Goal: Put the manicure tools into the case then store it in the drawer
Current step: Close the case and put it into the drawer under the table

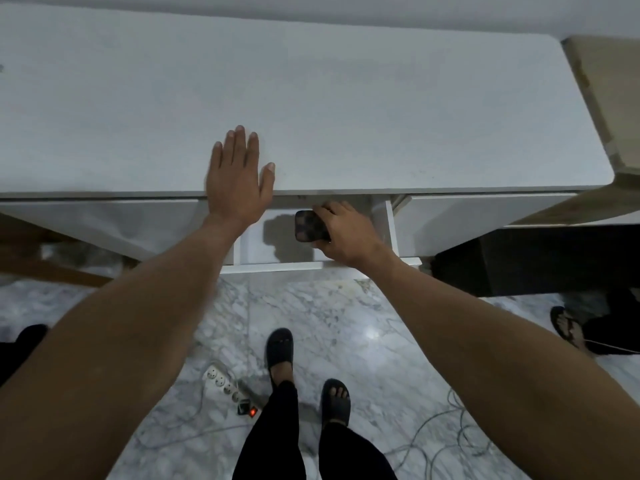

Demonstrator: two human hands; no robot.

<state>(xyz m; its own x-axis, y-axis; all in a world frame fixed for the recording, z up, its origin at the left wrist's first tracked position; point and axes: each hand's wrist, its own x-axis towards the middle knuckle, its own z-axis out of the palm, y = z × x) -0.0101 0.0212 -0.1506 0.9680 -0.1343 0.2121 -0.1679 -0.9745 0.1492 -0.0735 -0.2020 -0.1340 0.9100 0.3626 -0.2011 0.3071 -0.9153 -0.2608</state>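
A small dark patterned manicure case [309,225] is held inside the open white drawer [277,266] below the desk top. My right hand [346,233] is shut on the case, gripping its right side, a little above the drawer floor where its shadow falls. My left hand [237,178] lies flat with fingers spread on the front edge of the white desk top [346,98], just left of the drawer. No loose manicure tools are in view.
Shut white drawer fronts [104,216] flank the open one. A dark cabinet [536,258] and a wooden surface [609,98] stand at the right. On the marble floor lie a power strip [225,381], cables [450,441], my sandalled feet and another person's foot [566,327].
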